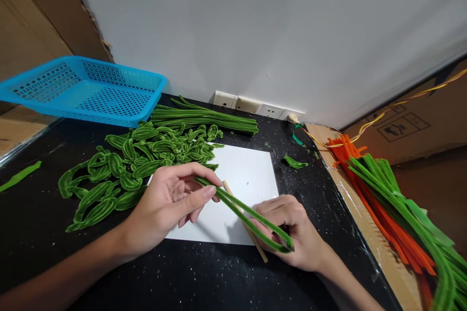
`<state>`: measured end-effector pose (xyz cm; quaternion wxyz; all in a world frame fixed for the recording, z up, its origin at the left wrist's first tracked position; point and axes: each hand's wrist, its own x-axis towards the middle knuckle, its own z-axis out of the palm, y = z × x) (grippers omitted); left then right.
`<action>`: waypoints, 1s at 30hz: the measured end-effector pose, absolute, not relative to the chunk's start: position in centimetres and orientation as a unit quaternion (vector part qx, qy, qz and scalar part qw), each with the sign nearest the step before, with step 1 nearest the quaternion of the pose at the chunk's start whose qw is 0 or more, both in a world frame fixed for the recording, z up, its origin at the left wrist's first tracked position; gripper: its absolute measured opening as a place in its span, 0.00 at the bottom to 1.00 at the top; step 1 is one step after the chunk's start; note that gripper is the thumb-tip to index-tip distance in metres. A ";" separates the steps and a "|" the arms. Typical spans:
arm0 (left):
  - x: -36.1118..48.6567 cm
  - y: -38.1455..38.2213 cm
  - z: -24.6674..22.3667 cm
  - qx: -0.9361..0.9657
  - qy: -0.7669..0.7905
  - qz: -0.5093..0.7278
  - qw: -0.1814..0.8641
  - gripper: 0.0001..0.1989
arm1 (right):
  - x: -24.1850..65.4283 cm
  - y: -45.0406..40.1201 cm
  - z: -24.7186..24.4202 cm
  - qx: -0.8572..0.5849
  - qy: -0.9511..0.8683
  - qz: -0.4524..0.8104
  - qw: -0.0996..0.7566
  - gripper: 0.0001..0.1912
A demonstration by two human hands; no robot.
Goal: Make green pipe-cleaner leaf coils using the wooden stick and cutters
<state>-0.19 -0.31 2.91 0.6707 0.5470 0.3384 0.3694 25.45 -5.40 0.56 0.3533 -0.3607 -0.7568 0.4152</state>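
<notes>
Nearby, blue basket (pixel 120 117), green pieces (pixel 100 211), left hand (pixel 171 199) and right hand (pixel 292 233) holding green loop (pixel 251 211)

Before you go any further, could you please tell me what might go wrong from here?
The green chenille stem is bent double, so it might spring apart if the left hand loosens its pinch. The wooden stick lies close to the right hand and could get knocked. The left hand is also beside the green leaf shapes, which it might push out of place.
</notes>
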 end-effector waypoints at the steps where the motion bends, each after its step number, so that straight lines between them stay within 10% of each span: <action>1: -0.2 -0.3 3.0 0.545 0.336 0.368 0.674 0.08 | 25.5 -5.4 0.5 -0.360 -0.759 0.412 0.354 0.20; 30: 0.2 -0.2 2.0 0.515 0.329 0.320 0.724 0.13 | 25.4 -5.3 1.1 -0.417 -0.742 0.370 0.372 0.26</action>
